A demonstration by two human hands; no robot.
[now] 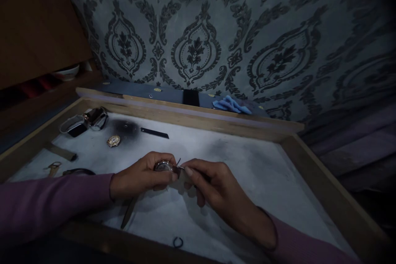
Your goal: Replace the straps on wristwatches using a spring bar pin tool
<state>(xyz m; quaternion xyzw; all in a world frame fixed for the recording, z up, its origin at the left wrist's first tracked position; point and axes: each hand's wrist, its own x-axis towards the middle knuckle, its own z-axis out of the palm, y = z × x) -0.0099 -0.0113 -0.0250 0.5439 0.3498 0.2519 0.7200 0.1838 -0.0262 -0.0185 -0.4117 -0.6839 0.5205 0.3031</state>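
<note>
My left hand [148, 175] is closed around a round wristwatch [163, 166], its dial tilted up between thumb and fingers. A short dark piece, apparently strap, sticks out from the watch's right side. Close against that side, the fingertips of my right hand [210, 181] pinch a thin metal pin-like piece [181, 168]; its exact kind does not show. A long dark strap [128, 213] slants down below my left hand, and I cannot tell whether it joins the watch. On the white surface farther off lie a gold-toned watch case [114, 140] and a dark snap-off blade [154, 133].
A raised wooden rim [198, 112] surrounds the white work surface [256, 165]. More watches [77, 127] lie in its far left corner, near a loose strap [60, 151] and a small gold-toned piece [53, 168]. A dark open ring [177, 242] lies near the front; a blue cloth [231, 104] rests beyond the rim.
</note>
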